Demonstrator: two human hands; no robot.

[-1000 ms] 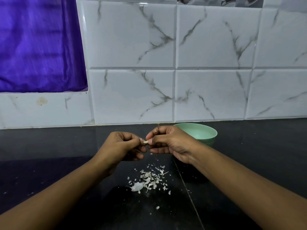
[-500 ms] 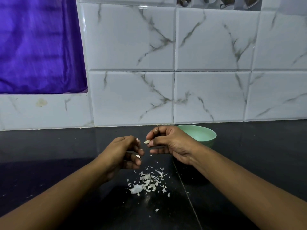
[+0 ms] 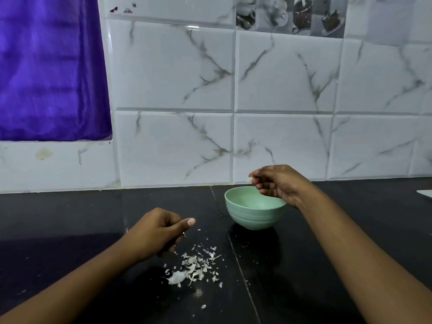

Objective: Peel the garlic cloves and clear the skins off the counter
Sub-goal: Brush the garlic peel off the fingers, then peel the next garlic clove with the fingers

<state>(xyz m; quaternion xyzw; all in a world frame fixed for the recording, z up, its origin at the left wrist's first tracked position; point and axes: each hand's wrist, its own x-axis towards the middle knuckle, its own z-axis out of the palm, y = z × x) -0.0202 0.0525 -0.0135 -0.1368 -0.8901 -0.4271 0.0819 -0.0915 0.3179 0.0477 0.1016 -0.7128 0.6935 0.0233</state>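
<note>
One garlic clove (image 3: 250,180) is pinched in right grip (image 3: 278,183) above bowl (image 3: 254,218).

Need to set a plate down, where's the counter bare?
Bare counter left of the left hand, back to the tiled wall, and right of the right hand and forearm. Crowded centre: garlic skins, green bowl.

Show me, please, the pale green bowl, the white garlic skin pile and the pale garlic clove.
Pale green bowl (image 3: 254,218): head view, outer wall.
White garlic skin pile (image 3: 195,268): head view, middle.
Pale garlic clove (image 3: 249,180): head view, exposed tip.
</note>
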